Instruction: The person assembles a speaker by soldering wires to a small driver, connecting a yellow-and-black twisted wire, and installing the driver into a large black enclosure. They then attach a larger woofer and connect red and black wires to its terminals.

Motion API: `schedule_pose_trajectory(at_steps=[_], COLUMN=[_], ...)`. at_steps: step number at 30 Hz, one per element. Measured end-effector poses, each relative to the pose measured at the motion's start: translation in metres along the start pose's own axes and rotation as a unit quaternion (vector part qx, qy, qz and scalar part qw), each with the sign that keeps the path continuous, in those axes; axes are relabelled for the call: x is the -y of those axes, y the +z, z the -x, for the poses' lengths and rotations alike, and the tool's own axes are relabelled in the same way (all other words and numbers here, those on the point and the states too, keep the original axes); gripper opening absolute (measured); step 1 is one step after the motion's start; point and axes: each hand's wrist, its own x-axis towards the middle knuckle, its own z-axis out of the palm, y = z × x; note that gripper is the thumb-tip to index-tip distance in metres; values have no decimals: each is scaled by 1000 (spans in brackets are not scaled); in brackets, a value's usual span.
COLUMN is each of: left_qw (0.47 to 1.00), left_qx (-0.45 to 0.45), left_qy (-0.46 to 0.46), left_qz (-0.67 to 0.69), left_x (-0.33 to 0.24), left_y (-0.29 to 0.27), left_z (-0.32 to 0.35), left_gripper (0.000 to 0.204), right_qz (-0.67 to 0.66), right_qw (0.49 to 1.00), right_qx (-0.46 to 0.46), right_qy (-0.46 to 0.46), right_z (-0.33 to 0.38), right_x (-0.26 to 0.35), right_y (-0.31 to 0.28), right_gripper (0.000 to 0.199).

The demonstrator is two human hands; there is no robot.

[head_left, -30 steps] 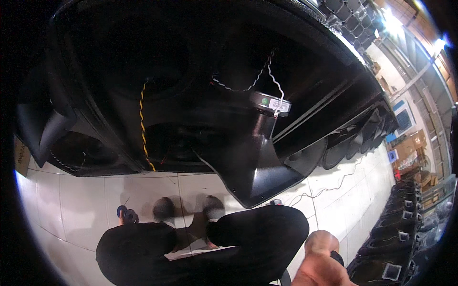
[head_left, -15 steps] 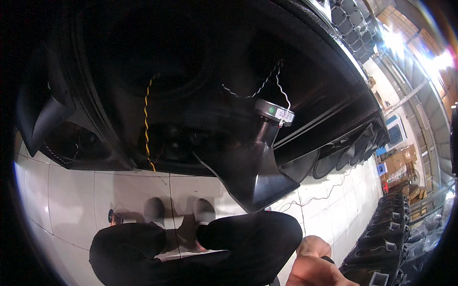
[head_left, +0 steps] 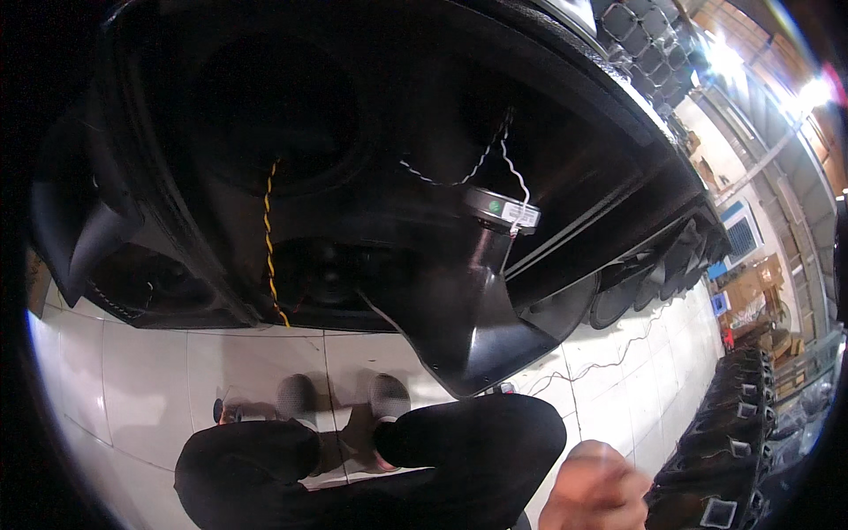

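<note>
Down at the lower right of the frame, the right hand [head_left: 594,488] pokes in over the knee, blurred and partly cut off by the bottom edge; the fingers look curled in, but I can't really tell if they're holding anything. No left hand anywhere in view, probably tucked below the frame or behind the legs. Filling most of the upper frame is a big black speaker cabinet [head_left: 371,177], open toward the camera, with a black horn [head_left: 468,327] sticking out lower centre and a round driver [head_left: 499,210] on its back end, a white tag hanging off it. A twisted yellow wire [head_left: 269,238] dangles on the left and a thin white wire [head_left: 459,172] loops across the upper middle, both loose, which to me suggests the wiring isn't hooked up yet. The person's dark trousers [head_left: 371,468] fill the bottom, knees bent like they're crouched close to the box on the white tile floor [head_left: 141,380]. At right, a row of black cabinets [head_left: 724,424] runs off the edge. Inside the box it's too dark to make out much.
</note>
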Motion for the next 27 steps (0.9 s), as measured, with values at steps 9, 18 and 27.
schedule_pose_trajectory(at_steps=[9, 18, 27], left_qw=[999, 947, 688], left_qx=[-14, 48, 369], left_qy=[33, 313, 609], left_qz=[4, 52, -138], left_x=[-18, -135, -267], left_y=[-11, 6, 68], left_z=[12, 165, 459], left_gripper=[51, 47, 15], right_qz=[291, 295, 346], right_qw=[835, 784, 825], right_qx=[342, 471, 420], right_qy=[317, 275, 153], right_z=[60, 63, 70], right_x=[-52, -65, -71], right_y=[-58, -70, -55], right_gripper=[58, 52, 16])
